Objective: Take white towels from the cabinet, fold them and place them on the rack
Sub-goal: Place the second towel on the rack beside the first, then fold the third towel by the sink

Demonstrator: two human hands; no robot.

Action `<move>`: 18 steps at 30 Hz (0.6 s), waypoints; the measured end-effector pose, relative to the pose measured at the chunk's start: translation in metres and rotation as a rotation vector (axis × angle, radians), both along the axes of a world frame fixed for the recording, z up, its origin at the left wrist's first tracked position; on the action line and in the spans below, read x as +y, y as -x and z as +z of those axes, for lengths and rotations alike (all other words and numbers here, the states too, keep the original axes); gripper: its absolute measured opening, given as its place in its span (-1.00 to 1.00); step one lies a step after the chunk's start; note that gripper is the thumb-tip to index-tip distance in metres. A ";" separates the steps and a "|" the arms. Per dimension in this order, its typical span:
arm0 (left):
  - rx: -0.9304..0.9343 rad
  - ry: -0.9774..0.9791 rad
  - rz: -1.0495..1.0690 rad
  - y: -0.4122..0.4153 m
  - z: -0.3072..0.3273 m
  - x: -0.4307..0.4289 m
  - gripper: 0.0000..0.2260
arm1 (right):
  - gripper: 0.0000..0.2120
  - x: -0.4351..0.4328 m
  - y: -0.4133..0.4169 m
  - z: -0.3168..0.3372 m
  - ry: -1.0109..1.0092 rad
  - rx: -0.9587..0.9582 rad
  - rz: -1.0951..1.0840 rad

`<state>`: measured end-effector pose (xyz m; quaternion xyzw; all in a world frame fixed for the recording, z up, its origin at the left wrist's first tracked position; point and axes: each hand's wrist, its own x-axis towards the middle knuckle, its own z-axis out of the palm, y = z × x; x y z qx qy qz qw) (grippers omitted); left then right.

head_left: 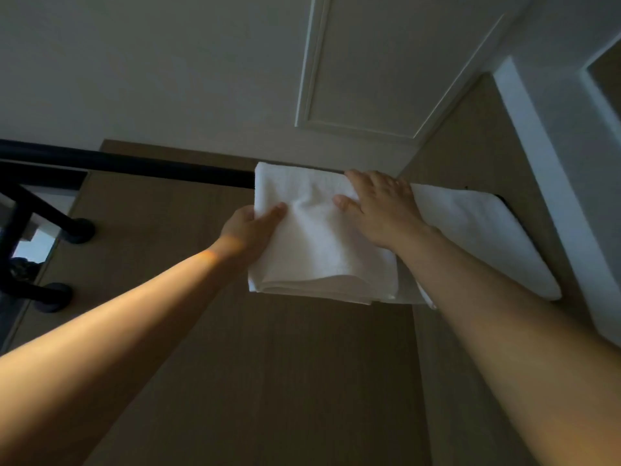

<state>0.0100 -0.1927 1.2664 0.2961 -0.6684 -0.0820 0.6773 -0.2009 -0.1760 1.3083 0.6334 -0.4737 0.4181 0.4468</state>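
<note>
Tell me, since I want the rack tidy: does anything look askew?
Nothing serious. The folded towel is creased near the rack bar, and its right edge seems to overlap the neighbouring towel.

No legible text, labels, brands, numbers or signs anywhere.

Dim light, brown panelled wall point(302, 381), white moulded ceiling point(168, 62)
</note>
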 end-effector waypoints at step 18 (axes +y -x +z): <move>-0.331 0.028 0.352 -0.025 -0.144 0.049 -0.45 | -0.46 0.087 -0.008 -0.189 -0.165 0.087 0.286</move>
